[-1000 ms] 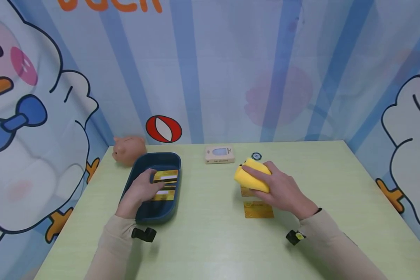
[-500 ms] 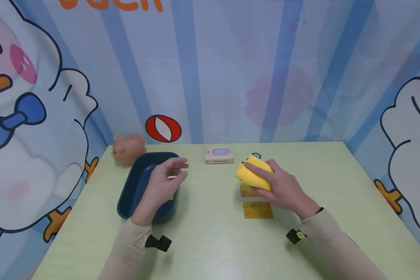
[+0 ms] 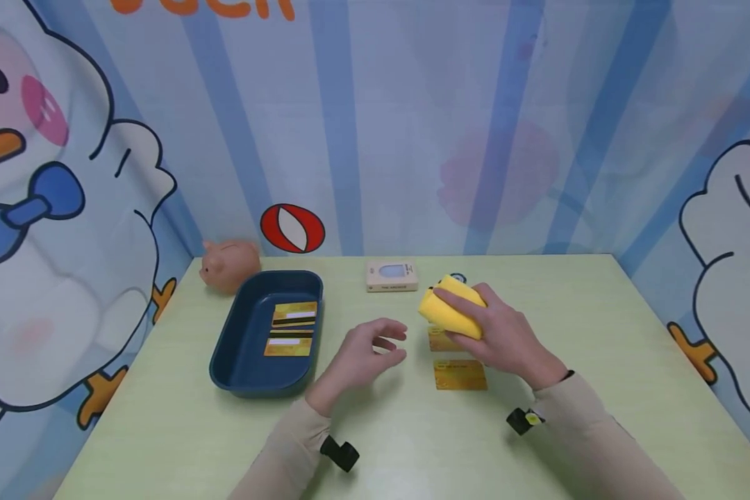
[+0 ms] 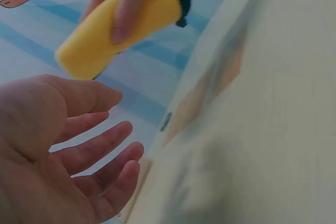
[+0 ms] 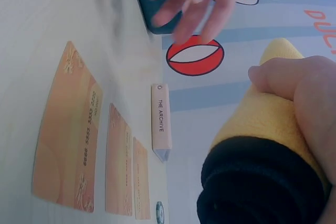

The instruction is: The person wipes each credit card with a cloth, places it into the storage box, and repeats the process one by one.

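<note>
My right hand (image 3: 506, 340) grips a soft yellow plush toy (image 3: 453, 309) with a black end, held above the table over gold bank cards. Three such cards lie in a row in the right wrist view: a near card (image 5: 68, 140), a middle card (image 5: 118, 166) and a far card (image 5: 140, 182). In the head view the toy and hand hide part of that row. My left hand (image 3: 365, 354) hovers left of the cards with nothing in it, its fingers loosely bent and apart from the thumb. Two gold cards (image 3: 290, 345) lie inside the blue tray (image 3: 240, 354).
A pink piggy bank (image 3: 230, 267) stands behind the tray at the back left. Along the back edge lie a small box (image 3: 392, 276) marked "THE ARCHIVE" and a round chip (image 5: 160, 212), partly hidden by the toy in the head view. A printed cloth backdrop rises behind the table.
My left hand has lifted out of the tray and moved right, toward the right hand, uncovering the two cards inside. The right hand and plush toy have hardly moved.
</note>
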{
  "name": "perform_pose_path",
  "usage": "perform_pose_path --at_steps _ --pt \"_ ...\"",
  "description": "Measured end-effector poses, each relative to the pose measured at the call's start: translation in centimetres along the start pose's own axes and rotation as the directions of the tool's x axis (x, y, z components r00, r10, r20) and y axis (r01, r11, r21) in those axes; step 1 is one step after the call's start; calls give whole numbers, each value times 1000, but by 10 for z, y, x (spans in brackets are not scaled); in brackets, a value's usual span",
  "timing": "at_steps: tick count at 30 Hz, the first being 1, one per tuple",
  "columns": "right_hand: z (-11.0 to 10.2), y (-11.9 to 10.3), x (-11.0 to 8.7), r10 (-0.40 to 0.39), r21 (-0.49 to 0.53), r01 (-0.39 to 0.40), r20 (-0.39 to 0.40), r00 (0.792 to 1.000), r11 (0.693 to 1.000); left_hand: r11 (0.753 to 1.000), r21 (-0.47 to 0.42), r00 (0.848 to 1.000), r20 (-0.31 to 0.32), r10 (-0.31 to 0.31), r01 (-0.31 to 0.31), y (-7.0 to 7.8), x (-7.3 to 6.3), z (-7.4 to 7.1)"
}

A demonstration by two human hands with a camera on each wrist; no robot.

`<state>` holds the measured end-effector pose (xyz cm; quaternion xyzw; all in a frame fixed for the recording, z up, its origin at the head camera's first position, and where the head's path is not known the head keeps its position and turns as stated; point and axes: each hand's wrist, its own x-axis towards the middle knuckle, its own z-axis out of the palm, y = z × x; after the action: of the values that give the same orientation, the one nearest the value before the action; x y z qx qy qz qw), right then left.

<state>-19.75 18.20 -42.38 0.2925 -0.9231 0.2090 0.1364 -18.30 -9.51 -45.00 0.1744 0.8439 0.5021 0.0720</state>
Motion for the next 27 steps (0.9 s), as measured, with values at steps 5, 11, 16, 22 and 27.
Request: perform_pose_path --at_steps 5,11,16,22,27 --pt "-1 0 1 -13 17 14 -20 1000 1000 1000 13 999 51 10 -10 -6 7 25" --pt "-2 2 -1 -22 13 23 -36 999 1000 998 21 997 49 60 -61 -7 15 48" --pt "0 3 -3 -15 17 15 -36 999 1000 995 53 996 40 77 -79 -6 20 64" --pt "1 1 -2 -24 26 25 -44 999 999 982 160 995 23 95 -97 -4 22 76" --pt "2 -1 -1 -21 31 22 -34 999 999 961 263 996 10 86 -86 -3 22 79"
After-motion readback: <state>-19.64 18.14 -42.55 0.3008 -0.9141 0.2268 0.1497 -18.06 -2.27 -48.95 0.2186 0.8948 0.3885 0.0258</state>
